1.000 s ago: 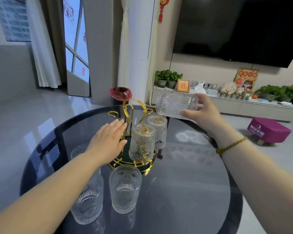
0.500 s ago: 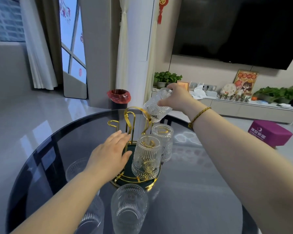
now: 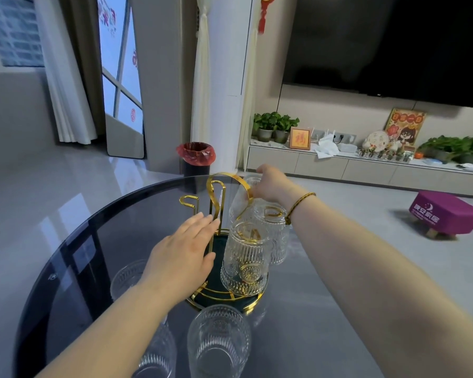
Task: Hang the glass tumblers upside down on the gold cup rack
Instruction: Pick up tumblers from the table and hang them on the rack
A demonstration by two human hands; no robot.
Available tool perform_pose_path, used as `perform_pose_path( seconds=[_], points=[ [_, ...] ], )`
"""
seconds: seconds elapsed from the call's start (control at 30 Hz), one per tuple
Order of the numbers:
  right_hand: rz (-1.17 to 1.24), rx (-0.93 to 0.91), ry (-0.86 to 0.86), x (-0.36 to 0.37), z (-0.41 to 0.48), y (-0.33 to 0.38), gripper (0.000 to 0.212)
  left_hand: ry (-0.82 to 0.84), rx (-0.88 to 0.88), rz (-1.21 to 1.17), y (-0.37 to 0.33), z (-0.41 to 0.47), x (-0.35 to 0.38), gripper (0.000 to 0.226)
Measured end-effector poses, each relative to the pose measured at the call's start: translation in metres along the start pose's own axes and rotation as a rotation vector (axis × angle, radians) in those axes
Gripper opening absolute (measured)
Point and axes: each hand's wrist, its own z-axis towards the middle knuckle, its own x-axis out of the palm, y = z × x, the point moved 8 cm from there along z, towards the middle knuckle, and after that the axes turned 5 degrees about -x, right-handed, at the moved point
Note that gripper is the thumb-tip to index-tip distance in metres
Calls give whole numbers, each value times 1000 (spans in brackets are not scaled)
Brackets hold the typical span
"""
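Note:
The gold cup rack (image 3: 217,196) stands on a round dark green tray (image 3: 253,302) in the middle of the table. Two ribbed glass tumblers hang upside down on its pegs, one in front (image 3: 245,261) and one to the right (image 3: 275,236). My right hand (image 3: 271,182) grips the base of a third tumbler (image 3: 238,205), inverted and tilted at the back of the rack behind the gold handle. My left hand (image 3: 185,252) lies flat with fingers apart against the rack's left side. Upright tumblers stand near me, one at the front (image 3: 219,341), two partly hidden by my left arm.
The round dark glass table (image 3: 298,309) has its edge curving close on the left and far side. A bin with a red liner (image 3: 195,156) stands on the floor behind it. A purple stool (image 3: 445,214) sits to the right, a low cabinet along the wall.
My right hand has turned the tumbler mouth down and lowered it from above the rack to the back pegs. My left hand stayed on the rack. The camera moved closer.

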Motion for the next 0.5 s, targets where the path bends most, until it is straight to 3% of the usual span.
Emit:
perform_pose_path(
  seconds=[0.5],
  points=[
    [0,-16,-17,13,7,-9,57,-8,-15,-38,1,2,-1,55]
  ],
)
